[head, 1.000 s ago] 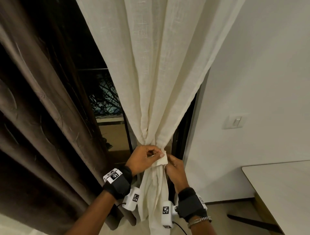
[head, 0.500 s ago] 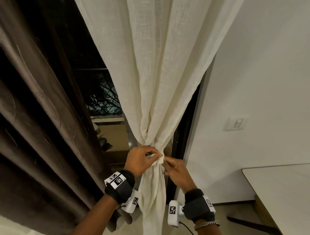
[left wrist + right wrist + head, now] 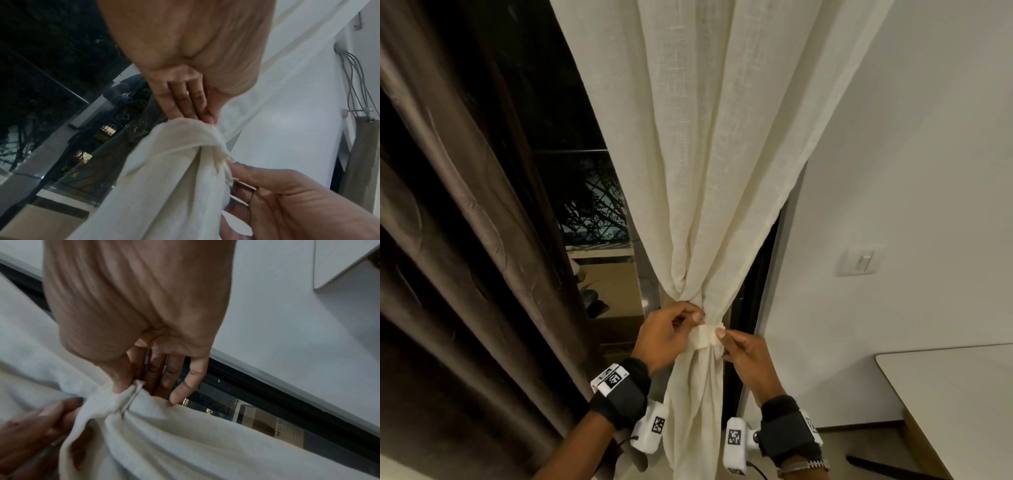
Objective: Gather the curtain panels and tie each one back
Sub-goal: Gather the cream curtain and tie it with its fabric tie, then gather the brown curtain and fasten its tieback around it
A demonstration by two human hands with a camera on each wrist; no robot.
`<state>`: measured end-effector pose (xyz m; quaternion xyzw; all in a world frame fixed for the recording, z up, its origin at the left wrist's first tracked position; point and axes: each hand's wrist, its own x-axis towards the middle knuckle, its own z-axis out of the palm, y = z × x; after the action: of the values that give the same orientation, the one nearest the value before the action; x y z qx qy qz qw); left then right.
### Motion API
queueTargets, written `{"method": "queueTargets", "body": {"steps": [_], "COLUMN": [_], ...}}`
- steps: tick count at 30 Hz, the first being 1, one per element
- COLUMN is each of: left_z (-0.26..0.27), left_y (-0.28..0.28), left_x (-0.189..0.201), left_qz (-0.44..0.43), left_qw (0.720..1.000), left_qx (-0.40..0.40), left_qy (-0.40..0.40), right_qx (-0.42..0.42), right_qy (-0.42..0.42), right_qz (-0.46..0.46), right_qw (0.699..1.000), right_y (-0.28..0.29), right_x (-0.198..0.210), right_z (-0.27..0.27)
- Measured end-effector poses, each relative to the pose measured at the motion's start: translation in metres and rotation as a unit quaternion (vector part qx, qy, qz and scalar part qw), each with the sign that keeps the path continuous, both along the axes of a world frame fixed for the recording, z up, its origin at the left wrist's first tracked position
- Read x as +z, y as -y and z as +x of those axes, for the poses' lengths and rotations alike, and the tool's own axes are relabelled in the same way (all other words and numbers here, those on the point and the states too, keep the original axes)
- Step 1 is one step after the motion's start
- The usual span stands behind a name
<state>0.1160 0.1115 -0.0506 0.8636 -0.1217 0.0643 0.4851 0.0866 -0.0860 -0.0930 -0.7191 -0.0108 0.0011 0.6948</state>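
Note:
A cream curtain panel (image 3: 709, 171) hangs in the middle, bunched into a narrow waist. A cream tie band (image 3: 703, 337) wraps that waist. My left hand (image 3: 695, 320) grips the bunch and the band's left side, its fingers (image 3: 185, 110) curled behind the fabric. My right hand (image 3: 722, 337) pinches the band's right end, with the thumb (image 3: 121, 382) on top and the fingers behind. In the right wrist view the band's end (image 3: 131, 391) sticks up beside the thumb. A brown curtain panel (image 3: 465, 240) hangs loose on the left.
Dark window glass (image 3: 585, 205) shows between the two panels. A white wall with a light switch (image 3: 861, 262) is on the right. A white table corner (image 3: 945, 394) juts in at lower right. Cables (image 3: 353, 78) run down the wall in the left wrist view.
My hands have drawn a little apart. The band, earlier bunched under my left fingers, now lies flat across the front of the bunch. The right hand has shifted to its right end.

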Motion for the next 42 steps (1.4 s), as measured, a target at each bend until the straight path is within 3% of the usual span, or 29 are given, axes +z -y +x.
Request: {"method": "queueTargets", "body": {"steps": [3,6,9,11,14,16,21,29,34,37,42], "left_z": [-0.010,-0.014,-0.009,-0.004,0.002,0.004,0.010,-0.012,-0.026,-0.024,-0.012], "left_y": [-0.003,-0.004,-0.005,-0.004,-0.002,-0.011,-0.040,-0.013,-0.003,0.002,-0.032], "left_x": [0.017,0.045,0.076,0.095,0.117,0.120,0.112,0.122,0.143,0.158,0.155], "left_qz": [-0.073,-0.139,-0.189,-0.207,-0.245,-0.280,-0.346,-0.349,-0.406,-0.372,-0.336], "left_qw": [0.990,0.974,0.966,0.961,0.944,0.930,0.894,0.924,0.906,0.910,0.890], "left_qx": [0.098,0.130,0.113,0.103,0.127,0.144,0.228,0.103,0.013,0.072,0.207], "left_qy": [0.070,0.123,0.136,0.149,0.180,0.189,0.173,0.116,0.121,0.170,0.228], "right_qx": [0.030,0.031,0.005,-0.026,-0.094,-0.115,-0.327,-0.188,-0.052,-0.055,-0.211], "right_qy": [-0.006,0.003,0.044,0.115,0.167,0.171,0.143,0.105,0.151,0.199,0.198], "right_qz": [-0.094,-0.196,-0.082,0.019,0.022,0.005,0.048,0.164,0.165,0.117,0.146], "right_qw": [0.995,0.980,0.996,0.993,0.981,0.979,0.933,0.963,0.973,0.971,0.946], "right_y": [0.006,0.020,0.033,0.030,0.029,0.040,0.078,0.061,0.041,0.040,0.061], "right_x": [0.006,0.042,0.091,0.124,0.159,0.156,0.129,0.143,0.177,0.200,0.199], "right_z": [0.006,0.016,0.024,0.028,0.034,0.042,0.051,0.034,0.020,0.026,0.060]}}
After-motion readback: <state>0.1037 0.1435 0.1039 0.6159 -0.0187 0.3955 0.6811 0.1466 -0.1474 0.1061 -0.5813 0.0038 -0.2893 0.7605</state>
